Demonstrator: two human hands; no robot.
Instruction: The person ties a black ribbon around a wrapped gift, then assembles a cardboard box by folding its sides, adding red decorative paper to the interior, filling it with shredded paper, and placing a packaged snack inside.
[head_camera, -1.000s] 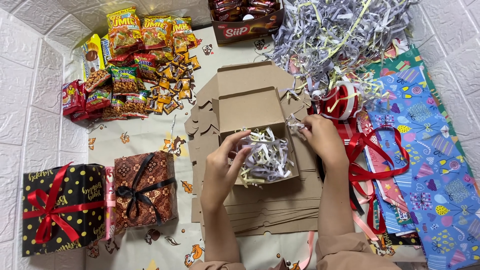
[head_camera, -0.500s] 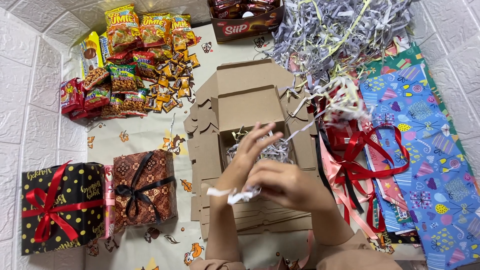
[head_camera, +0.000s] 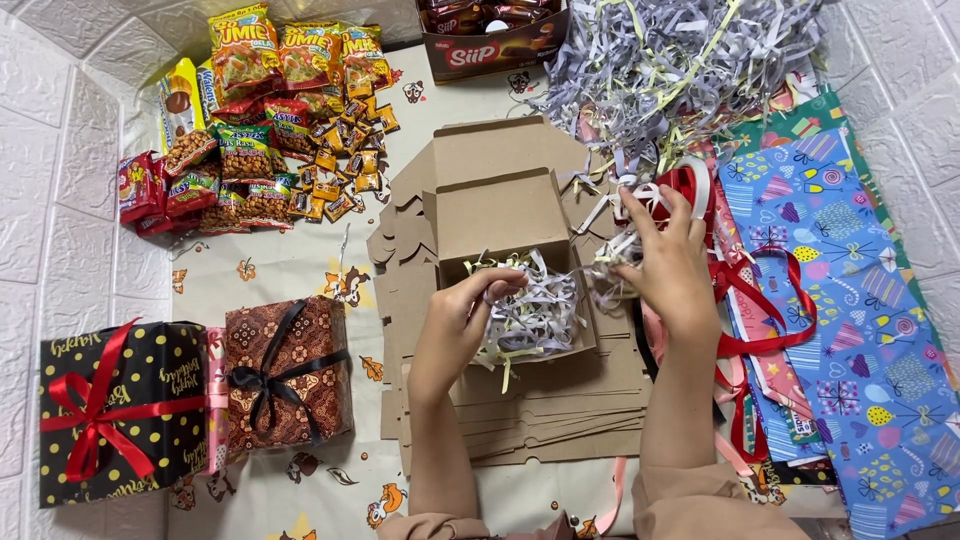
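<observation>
A patterned cloth (head_camera: 300, 270) covers the surface, and a big heap of shredded paper (head_camera: 680, 70) in grey, white and yellow fills its far right corner. Sheets of wrapping paper (head_camera: 850, 300) with balloons and hearts lie along the right edge, with red ribbon (head_camera: 760, 320) looped over them. At centre a stack of flat cardboard blanks (head_camera: 540, 420) carries the open cardboard box (head_camera: 505, 225), its lid standing up on the far side. Snack packets (head_camera: 250, 120) are piled at far left, and two wrapped gifts sit at near left: a black dotted one with a red bow (head_camera: 115, 410) and a brown patterned one with a black bow (head_camera: 288, 375).

The box lies between the hands, its long side running left to right. The left hand (head_camera: 462, 318) is the nearer: it rests on the box's left wall, its grip curled loosely on the paper strands (head_camera: 530, 310) inside. The right hand (head_camera: 668, 262) is just right of the box, its grip pinching a tuft of shreds (head_camera: 612, 262) that hangs over the right wall.

Half a second ago both hands were bunched together over the box's middle; now they have parted, and the right one has swung out towards the ribbon and the heap.
</observation>
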